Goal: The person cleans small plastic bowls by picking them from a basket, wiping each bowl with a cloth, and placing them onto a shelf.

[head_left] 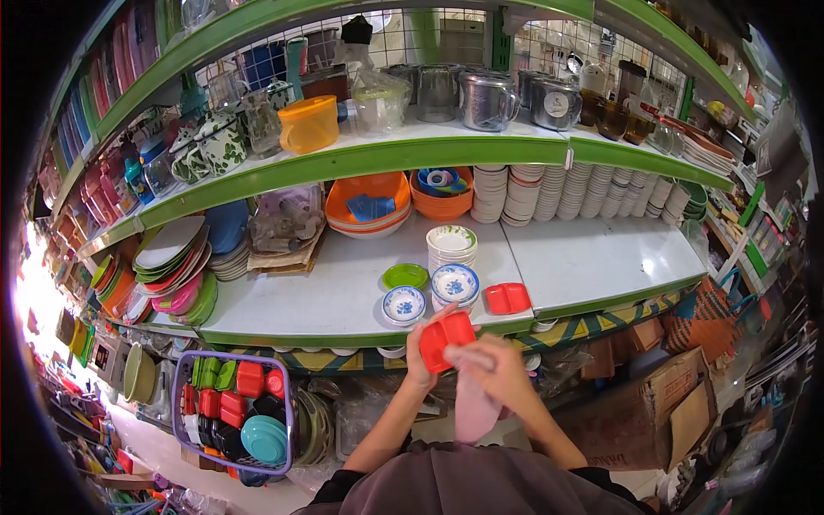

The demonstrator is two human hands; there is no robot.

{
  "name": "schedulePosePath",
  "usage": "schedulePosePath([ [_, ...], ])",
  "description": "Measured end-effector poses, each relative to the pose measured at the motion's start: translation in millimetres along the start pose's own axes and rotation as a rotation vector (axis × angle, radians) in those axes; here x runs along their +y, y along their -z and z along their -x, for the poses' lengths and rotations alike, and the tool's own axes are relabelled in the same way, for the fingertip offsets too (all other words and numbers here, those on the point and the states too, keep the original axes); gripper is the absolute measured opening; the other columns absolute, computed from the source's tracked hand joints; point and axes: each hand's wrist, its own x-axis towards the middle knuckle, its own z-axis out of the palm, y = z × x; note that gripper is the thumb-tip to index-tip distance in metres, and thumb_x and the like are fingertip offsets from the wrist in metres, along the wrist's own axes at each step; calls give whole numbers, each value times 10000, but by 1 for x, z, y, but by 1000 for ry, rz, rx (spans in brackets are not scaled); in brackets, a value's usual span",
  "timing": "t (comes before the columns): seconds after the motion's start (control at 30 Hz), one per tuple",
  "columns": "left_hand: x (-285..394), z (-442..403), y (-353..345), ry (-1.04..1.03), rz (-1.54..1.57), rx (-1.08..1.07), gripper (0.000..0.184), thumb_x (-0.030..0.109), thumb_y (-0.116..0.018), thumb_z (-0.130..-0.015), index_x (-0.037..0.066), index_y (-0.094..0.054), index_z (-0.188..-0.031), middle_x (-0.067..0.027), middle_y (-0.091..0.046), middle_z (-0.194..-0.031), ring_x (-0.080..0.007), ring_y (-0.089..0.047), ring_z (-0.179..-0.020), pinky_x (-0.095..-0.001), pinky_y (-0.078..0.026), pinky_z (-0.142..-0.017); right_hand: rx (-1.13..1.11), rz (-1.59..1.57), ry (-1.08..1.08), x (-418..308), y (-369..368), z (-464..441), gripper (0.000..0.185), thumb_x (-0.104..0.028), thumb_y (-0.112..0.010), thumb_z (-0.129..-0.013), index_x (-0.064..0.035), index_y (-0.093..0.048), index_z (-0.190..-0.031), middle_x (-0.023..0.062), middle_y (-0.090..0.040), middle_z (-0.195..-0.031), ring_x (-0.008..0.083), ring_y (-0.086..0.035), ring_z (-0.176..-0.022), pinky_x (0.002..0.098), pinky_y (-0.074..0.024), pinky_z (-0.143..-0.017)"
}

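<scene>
Just in front of a green-edged shelf (300, 305), a person's left hand (417, 362) grasps a red divided dish (446, 333) while the right hand (506, 371) clutches a pink cloth (475, 412) against it, near blue-patterned bowls (403, 305).

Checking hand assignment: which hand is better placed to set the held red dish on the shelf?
Probably left: the left hand grips the red divided dish near the shelf edge, while the right hand is occupied with a pink cloth.

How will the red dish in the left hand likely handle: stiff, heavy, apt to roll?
The red dish is probably stiff: its edges look straight in the left hand. Its plastic-like sheen suggests low weight. Its squarish outline makes rolling unlikely.
</scene>
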Motion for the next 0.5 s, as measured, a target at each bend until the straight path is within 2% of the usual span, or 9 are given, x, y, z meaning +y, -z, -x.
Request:
schedulePosePath([
  [0.03,3,1,-2,30,64,8,729,525,-334,-939,-41,-371,-1397,-192,-450,-1394,-313,-501,-1232,-406,-424,-1017,34,-45,-43,1,5,-4,237,-3,-651,-736,-3,-657,-972,158,-609,-864,346,-623,-799,374,-496,-703],
  [0.07,2,3,0,12,-44,8,749,542,-316,-937,-33,-357,-1415,-188,-433,-1415,-271,-466,-1273,-398,-407,-1035,198,26,29,4,6,-9,270,-13,-638,-748,-20,-657,-1017,168,-607,-881,374,-616,-803,407,-497,-706],
  [0.17,-14,2,-1,32,-165,62,763,552,-310,-935,-29,-338,-1430,-192,-415,-1433,-241,-427,-1311,-397,-382,-1062,182,57,51,15,-7,-19,305,-19,-641,-747,-26,-657,-1051,167,-611,-915,375,-619,-838,401,-500,-728],
  [0.2,-5,0,-6,72,-142,31,775,561,-327,-929,-27,-334,-1434,-197,-421,-1430,-259,-442,-1300,-402,-367,-1076,150,35,161,13,-10,-18,298,-32,-649,-751,-41,-664,-1049,154,-609,-963,363,-623,-870,405,-504,-746],
  [0.3,13,-1,7,48,-14,-18,780,565,-343,-922,-23,-338,-1435,-206,-443,-1411,-273,-456,-1287,-402,-367,-1074,-86,74,97,2,-11,-8,317,-34,-650,-744,-60,-664,-1060,127,-605,-1009,342,-627,-893,413,-511,-758],
  [0.33,19,-1,4,52,-42,-8,790,572,-358,-914,-25,-343,-1432,-213,-460,-1393,-280,-468,-1277,-404,-371,-1069,-169,180,158,10,-8,-8,346,-33,-646,-739,-88,-655,-1081,107,-595,-1030,323,-631,-885,407,-520,-748],
  [0.43,10,0,3,72,-42,-33,787,563,-373,-912,-31,-346,-1428,-216,-465,-1386,-273,-467,-1279,-394,-361,-1077,-60,297,120,4,-4,-9,364,-43,-643,-740,-107,-646,-1098,99,-586,-1019,321,-631,-871,387,-529,-738],
  [0.47,7,3,-3,110,-87,-21,775,549,-384,-914,-36,-354,-1420,-209,-472,-1381,-264,-477,-1267,-380,-348,-1085,90,278,205,2,-6,-12,363,-56,-646,-739,-116,-644,-1097,99,-573,-992,317,-632,-842,381,-527,-706],
  [0.5,5,3,-4,80,-131,-35,768,543,-385,-915,-38,-359,-1417,-208,-473,-1380,-260,-476,-1267,-375,-342,-1088,95,261,150,4,-7,-12,366,-54,-645,-735,-115,-645,-1096,98,-571,-984,316,-632,-837,384,-525,-702],
])
